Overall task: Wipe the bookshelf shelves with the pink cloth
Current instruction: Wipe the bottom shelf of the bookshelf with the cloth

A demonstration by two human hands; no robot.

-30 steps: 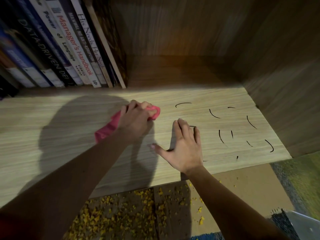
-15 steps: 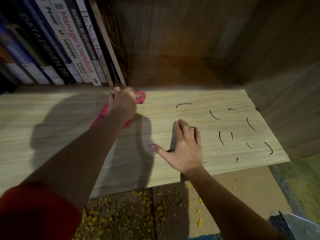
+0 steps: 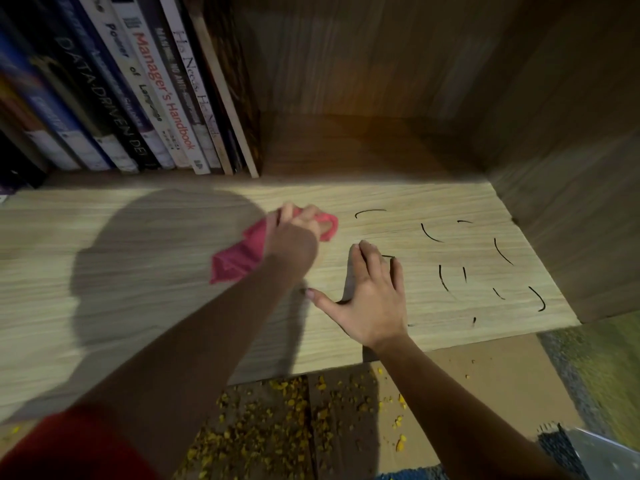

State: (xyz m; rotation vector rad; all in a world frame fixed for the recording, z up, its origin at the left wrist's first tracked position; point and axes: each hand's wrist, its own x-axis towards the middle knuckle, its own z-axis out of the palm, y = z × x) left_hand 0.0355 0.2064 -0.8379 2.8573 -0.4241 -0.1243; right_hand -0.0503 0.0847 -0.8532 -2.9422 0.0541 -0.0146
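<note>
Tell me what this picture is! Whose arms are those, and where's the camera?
Those arms belong to a person, not a machine. The camera sits on their head and looks down, so you see what they see. The left hand holds a pink cloth against a wooden shelf. The right hand lies flat on the shelf. Black marks are drawn on the wood to the right. Books stand at the back left, and yellow crumbs lie on the floor below.
</note>
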